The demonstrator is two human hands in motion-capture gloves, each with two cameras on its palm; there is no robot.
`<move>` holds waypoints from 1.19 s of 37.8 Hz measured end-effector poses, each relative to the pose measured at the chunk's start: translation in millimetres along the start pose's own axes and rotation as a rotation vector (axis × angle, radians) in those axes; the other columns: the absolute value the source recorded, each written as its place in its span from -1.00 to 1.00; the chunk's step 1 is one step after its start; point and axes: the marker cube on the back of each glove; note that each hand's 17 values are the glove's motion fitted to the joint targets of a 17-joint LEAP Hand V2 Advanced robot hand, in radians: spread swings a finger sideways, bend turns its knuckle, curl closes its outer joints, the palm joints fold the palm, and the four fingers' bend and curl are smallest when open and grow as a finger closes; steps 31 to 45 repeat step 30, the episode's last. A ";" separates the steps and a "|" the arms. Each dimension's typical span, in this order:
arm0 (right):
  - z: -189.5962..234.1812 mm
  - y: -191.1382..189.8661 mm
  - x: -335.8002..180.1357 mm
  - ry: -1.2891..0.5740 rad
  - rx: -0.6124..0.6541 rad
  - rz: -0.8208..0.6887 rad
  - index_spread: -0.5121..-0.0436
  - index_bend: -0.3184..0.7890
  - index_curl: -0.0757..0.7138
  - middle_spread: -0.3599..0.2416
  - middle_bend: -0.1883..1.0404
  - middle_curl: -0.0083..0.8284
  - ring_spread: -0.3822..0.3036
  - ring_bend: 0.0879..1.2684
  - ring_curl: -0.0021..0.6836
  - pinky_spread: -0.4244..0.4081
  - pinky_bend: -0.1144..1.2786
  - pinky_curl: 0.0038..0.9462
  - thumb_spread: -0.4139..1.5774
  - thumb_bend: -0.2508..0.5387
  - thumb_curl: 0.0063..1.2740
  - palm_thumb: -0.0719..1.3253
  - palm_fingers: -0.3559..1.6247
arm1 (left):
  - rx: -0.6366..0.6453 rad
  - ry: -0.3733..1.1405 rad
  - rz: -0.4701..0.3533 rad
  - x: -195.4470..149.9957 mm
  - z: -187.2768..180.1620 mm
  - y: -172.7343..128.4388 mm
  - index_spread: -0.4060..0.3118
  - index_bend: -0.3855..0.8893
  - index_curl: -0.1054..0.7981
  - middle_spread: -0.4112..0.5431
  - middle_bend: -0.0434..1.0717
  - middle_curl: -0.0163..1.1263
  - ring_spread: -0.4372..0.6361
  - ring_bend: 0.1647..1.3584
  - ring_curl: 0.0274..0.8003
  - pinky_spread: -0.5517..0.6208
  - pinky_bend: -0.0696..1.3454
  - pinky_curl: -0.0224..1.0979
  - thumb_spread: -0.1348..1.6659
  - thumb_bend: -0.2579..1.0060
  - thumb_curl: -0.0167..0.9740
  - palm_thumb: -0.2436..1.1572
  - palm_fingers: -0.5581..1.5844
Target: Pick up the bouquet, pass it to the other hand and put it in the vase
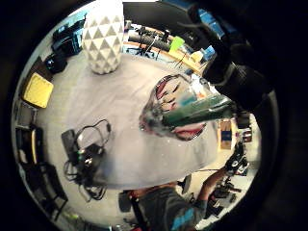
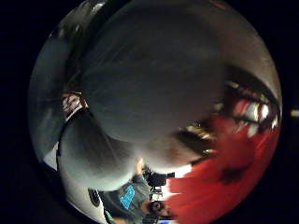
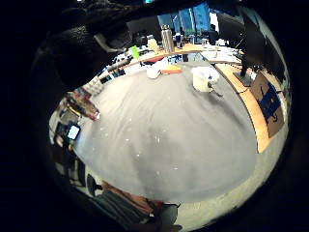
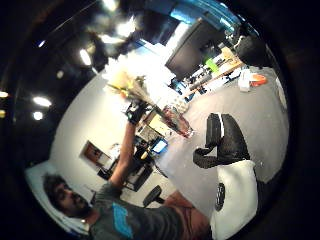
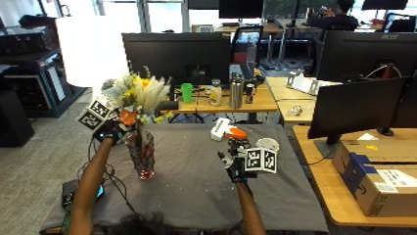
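Over the grey-clothed table (image 5: 196, 191) the bouquet (image 5: 133, 100), gripped by the left hand (image 5: 109, 131), is held with its stems entering the vase (image 5: 143, 155), so only release remains, while the right hand (image 5: 236, 164) is kept relaxed, holding nothing.

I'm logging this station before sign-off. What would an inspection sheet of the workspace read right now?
Surface: table under a grey cloth.
Job's things: bouquet held upright, stems in the mouth of the glass vase at the table's left.
Clutter: white cup and a white and orange item at the far edge; black box at the near left corner.
Grips: left hand grips the bouquet; right hand open above the table, holding nothing.
Cables: black cables by the box.
Surroundings: desks with monitors, bottles, cardboard boxes.
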 end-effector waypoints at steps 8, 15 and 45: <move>2.1 -0.4 -4.7 -0.003 0.008 -0.011 -0.04 -0.14 0.19 0.11 -0.40 0.03 0.35 -0.76 0.06 0.79 -0.43 -0.26 0.49 -0.41 -0.16 0.42 0.09 | -0.077 -0.144 -0.123 -32.3 -21.8 10.0 0.01 -0.15 -0.12 -0.31 -0.61 -0.12 -0.28 -0.45 -0.10 0.06 -0.41 -0.24 0.37 -0.63 -0.44 0.29 0.12; 5.8 -2.4 -10.6 -0.013 0.003 -0.017 -0.04 -0.14 0.18 0.11 -0.40 0.01 0.35 -0.78 0.07 0.79 -0.45 -0.26 0.49 -0.41 -0.16 0.42 0.09 | 0.123 -0.069 -0.080 -36.3 -52.2 25.1 -0.02 -0.15 -0.08 -0.30 -0.61 -0.16 -0.26 -0.46 -0.11 0.14 -0.46 -0.26 0.35 -0.60 -0.40 0.37 0.14; 18.7 -4.1 -24.1 -0.021 -0.011 -0.046 -0.05 -0.14 0.17 0.11 -0.40 -0.02 0.35 -0.80 0.08 0.79 -0.46 -0.24 0.49 -0.41 -0.17 0.42 0.09 | 0.219 0.067 0.052 -22.8 -67.4 47.5 -0.07 -0.16 -0.05 -0.28 -0.64 -0.23 -0.21 -0.46 -0.12 0.20 -0.50 -0.25 0.34 -0.63 -0.38 0.35 0.11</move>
